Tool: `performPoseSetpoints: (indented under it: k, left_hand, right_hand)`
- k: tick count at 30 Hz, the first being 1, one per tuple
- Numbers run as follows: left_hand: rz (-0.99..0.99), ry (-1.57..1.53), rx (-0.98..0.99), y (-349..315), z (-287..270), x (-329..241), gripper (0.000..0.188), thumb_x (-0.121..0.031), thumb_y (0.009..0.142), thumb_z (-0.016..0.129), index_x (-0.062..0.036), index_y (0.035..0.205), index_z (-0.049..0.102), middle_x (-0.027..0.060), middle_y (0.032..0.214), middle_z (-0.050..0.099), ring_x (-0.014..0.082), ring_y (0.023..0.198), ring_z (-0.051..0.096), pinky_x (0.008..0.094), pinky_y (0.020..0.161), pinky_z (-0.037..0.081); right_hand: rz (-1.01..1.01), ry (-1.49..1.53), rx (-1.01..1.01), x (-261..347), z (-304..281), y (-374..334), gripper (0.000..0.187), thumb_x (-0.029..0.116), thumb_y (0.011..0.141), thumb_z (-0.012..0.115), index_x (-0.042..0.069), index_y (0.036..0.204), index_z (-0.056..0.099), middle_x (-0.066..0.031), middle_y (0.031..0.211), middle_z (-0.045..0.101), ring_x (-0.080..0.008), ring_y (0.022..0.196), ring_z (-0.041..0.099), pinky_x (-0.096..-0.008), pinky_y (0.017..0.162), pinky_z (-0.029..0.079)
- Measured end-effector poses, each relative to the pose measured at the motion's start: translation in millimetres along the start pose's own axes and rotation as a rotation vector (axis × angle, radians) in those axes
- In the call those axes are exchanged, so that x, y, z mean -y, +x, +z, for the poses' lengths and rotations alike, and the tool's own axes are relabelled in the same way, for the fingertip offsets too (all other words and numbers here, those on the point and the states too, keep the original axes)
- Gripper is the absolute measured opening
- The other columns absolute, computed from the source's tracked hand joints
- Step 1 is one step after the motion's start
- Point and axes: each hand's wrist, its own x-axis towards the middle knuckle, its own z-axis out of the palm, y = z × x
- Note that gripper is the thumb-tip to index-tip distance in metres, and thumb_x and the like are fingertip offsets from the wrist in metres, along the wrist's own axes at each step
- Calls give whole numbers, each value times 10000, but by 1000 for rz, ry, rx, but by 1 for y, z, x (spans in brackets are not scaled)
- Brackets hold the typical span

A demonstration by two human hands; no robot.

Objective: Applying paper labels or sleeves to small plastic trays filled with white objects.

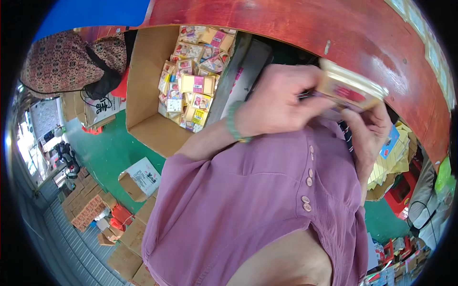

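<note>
A red-brown desk [267, 13] with a glossy, scuffed top bends across the upper edge and down the right side, pale light shining off its surface. A flat blue sheet [95, 12] covers its upper left end. The floor [102, 152] is smooth and green, showing on both sides. At the far left, daylight glares through an opening [29, 145]; whether it is a window or a doorway cannot be told. Below it runs a grey ribbed wall [71, 245], with brown cardboard boxes [85, 190] stacked near it and a red bag [121, 215] beside them. Small, crowded clutter [393, 255] fills the lower right corner.
</note>
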Motion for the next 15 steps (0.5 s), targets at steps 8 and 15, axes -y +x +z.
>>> performPoseSetpoints:
  k: [8, 15]
  left_hand:
    - [-462, 70, -563, -112, -149, 20, 287, 34, 839, 649, 62, 1124, 617, 97, 1043, 668, 164, 945, 632, 298, 849, 505]
    - [-1059, 872, -270, -226, -244, 136, 325, -158, 821, 711, 50, 1055, 625, 152, 975, 680, 210, 909, 648, 320, 757, 490]
  right_hand:
    - [93, -408, 369, -12, -15, 9, 395, 102, 725, 757, -23, 1078, 632, -130, 1010, 668, -191, 941, 637, -308, 829, 493]
    - [1, -856, -271, -75, -49, 11, 384, 195, 693, 805, -8, 953, 610, -101, 868, 616, -219, 808, 605, -326, 730, 485]
